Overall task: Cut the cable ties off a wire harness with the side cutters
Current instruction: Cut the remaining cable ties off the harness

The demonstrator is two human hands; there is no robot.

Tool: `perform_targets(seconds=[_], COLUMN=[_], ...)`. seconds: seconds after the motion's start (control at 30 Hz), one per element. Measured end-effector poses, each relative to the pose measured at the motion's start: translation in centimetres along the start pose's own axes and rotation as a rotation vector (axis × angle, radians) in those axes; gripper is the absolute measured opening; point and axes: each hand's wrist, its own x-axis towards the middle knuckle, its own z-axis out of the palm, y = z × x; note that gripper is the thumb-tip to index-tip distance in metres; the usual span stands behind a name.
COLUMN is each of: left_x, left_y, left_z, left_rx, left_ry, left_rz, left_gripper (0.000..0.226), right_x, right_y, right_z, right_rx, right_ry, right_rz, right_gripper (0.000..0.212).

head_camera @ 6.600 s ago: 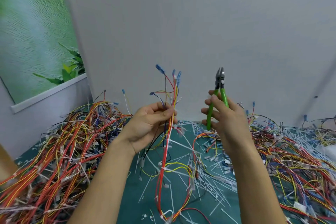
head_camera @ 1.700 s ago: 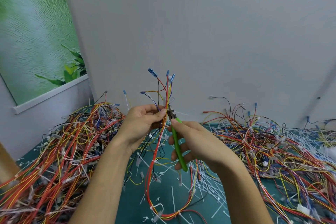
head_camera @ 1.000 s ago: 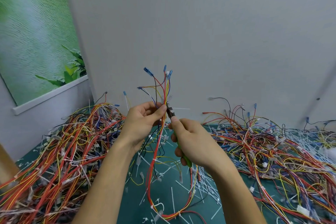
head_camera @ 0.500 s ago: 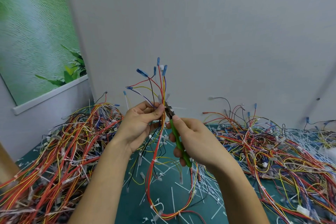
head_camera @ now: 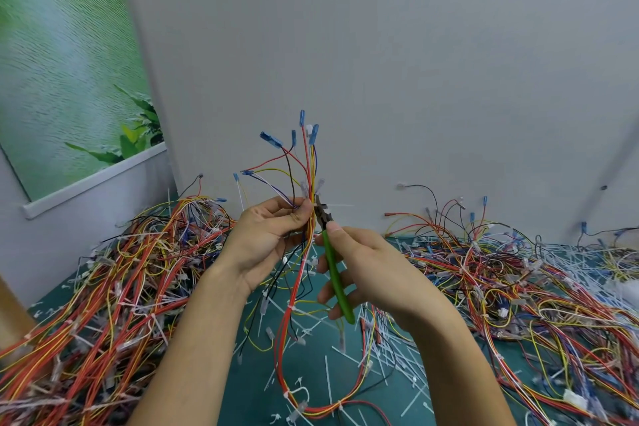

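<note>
"Teal mat (head_camera: 252,398) nearest, littered with white scraps (head_camera: 387,353) of cut ties. What lies on it?"

"The bottom loop of the harness (head_camera: 287,322): red, orange and yellow wires that rise from the mat to the hands, with a few white ties round them lower down."

"Who holds it?"

"The left hand (head_camera: 266,239), palm toward the camera. Its thumb and fingertips pinch the bundle where the wires gather, raised above the mat."

"And the right hand (head_camera: 373,273)?"

"Its fingers are curled round the green handles of the cutters (head_camera: 333,273), thumb pressed on top just below the head. The handles slant down and to the right. The dark head points up and left, against the bundle, right beside the left thumb."

"Are the blades on a tie (head_camera: 340,205)?"

"A thin white tail sticks out to the right at the head. Whether the blades have closed on it I cannot tell; it is too small."

"Above the grip?"

"The wires fan out and end in blue terminals (head_camera: 313,135)."

"Further back?"

"A left heap (head_camera: 114,287) and a right heap (head_camera: 518,294) of tangled wires flank the hands, both reaching the grey wall (head_camera: 397,62). A green leafy poster (head_camera: 58,73) hangs at far left."
</note>
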Motion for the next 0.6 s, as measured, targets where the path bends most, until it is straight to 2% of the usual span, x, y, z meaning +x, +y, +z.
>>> perform_targets(seconds=[0.27,0.37,0.47,0.6], left_x=[0.2,0.2,0.3,0.3], left_y=[-0.1,-0.3,-0.6,-1.0], left_z=[0.1,0.5,0.9,1.3], left_rx=[0.033,0.043,0.068,0.127], left_ry=[0.044,0.085,0.143,0.177], left_rz=[0.034,0.078,0.118,0.154], left_gripper=[0.017,0.012,0.023,0.023], right_x=[0.7,1.2,1.5,1.6], right_y=[0.9,1.2,1.5,1.5], right_z=[0.0,0.2,0.5,0.6], right_rx=[-0.048,-0.109,-0.195,-0.226], right_ry=[0.094,0.139,0.191,0.197], right_rz=[-0.097,-0.111,-0.137,-0.131], right_gripper=[0.039,0.045,0.051,0.049])
